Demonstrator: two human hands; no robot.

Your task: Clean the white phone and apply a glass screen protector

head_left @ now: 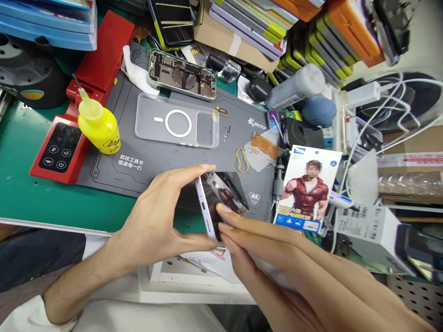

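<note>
My left hand (152,216) is closed round a smartphone (212,191) with a pale frame, thumb on one long side and fingers on the other. The phone is tilted, with its charging port end toward the left and a dark, glossy screen that mirrors the things around it. The bunched fingertips of my right hand (273,249) press on the screen near its lower edge. Beyond the phone, a frosted clear phone case (152,122) with a white ring lies on the grey work mat (166,159). Behind the case rests an opened phone (182,76) with its inner parts showing.
At the left stand a yellow dropper bottle (100,127) and a red device (69,147) with touch buttons. A picture card (304,189) lies right of the mat, near a white box (367,230) and tangled white cables (401,110). Stacked boxes (256,27) line the back.
</note>
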